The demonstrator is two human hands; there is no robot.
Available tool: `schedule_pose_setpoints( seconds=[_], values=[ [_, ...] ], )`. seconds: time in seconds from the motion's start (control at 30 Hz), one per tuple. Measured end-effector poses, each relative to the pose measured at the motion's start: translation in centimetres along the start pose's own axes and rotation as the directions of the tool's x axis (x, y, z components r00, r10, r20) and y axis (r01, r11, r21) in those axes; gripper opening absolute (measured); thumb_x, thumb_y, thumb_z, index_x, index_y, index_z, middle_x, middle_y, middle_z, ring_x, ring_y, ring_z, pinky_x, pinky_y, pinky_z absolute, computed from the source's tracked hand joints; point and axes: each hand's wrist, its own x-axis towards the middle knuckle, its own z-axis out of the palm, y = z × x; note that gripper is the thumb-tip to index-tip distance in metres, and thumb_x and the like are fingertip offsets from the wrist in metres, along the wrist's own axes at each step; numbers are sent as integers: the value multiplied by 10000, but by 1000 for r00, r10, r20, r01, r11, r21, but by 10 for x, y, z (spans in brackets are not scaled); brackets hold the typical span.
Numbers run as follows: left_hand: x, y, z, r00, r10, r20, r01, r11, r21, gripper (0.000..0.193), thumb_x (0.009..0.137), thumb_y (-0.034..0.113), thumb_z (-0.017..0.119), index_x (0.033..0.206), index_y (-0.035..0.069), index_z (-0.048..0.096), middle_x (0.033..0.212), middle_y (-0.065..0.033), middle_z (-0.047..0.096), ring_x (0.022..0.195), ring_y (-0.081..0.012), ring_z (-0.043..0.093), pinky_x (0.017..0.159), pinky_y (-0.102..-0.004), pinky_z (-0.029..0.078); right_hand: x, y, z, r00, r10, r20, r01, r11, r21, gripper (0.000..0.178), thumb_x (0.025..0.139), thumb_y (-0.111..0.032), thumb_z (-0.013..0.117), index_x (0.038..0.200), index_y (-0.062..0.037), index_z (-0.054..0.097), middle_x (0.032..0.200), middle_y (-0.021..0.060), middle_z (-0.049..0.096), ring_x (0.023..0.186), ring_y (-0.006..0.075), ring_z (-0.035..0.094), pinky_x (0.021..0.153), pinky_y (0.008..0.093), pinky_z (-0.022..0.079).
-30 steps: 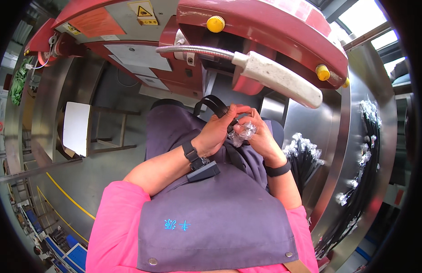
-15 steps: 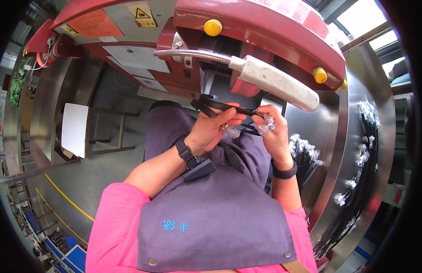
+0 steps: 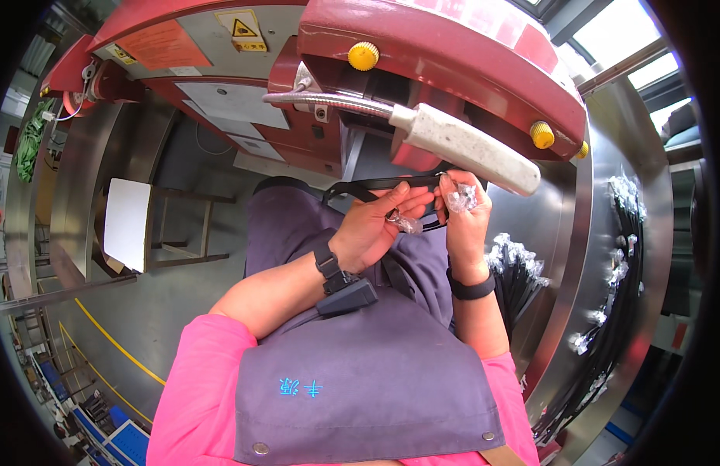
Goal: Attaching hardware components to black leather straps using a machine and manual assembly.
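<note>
A thin black strap [image 3: 348, 188] is bent into a loop in front of my lap, with clear plastic wrap around its ends. My left hand [image 3: 371, 225] holds the strap's left part between thumb and fingers. One plastic-wrapped end [image 3: 406, 224] hangs by its fingertips. My right hand [image 3: 468, 233] pinches the strap on the right, close to a small metal piece. Another bunch of clear plastic [image 3: 461, 197] sits against its fingers. The lower strands run between the hands and are partly hidden behind them.
Just beyond the hands is a red machine [image 3: 445, 54] with yellow knobs and a pale lamp-like bar [image 3: 468, 147]. To the right, black straps with plastic-wrapped ends [image 3: 515, 264] lie on metal, with more on a steel shelf [image 3: 628, 256]. A white-topped stool [image 3: 128, 224] stands left.
Both hands have shifted slightly right, and the right hand has risen a little with the strap. The strap now lies flatter between them, and its left end has turned into a rounded bend.
</note>
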Motion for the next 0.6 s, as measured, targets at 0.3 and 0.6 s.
schedule_pose_setpoints(
  seconds=[0.3,0.6],
  values=[
    [0,1,1,999,9,-40,-9,1000,12,302,943,181,570,1124,-59,590,1185,-181,603,1101,-230,597,908,-306,504,7,4,1,999,46,26,-47,998,39,90,911,-102,604,967,-31,598,742,26,581,543,54,472,433,191,358],
    [1,1,0,998,21,-51,-21,1000,-5,314,944,182,570,1133,-68,582,1176,-176,609,1099,-228,598,927,-303,493,11,6,1,996,83,16,-84,996,33,104,900,-107,622,970,-36,589,736,24,575,546,56,474,434,189,352]
  ],
)
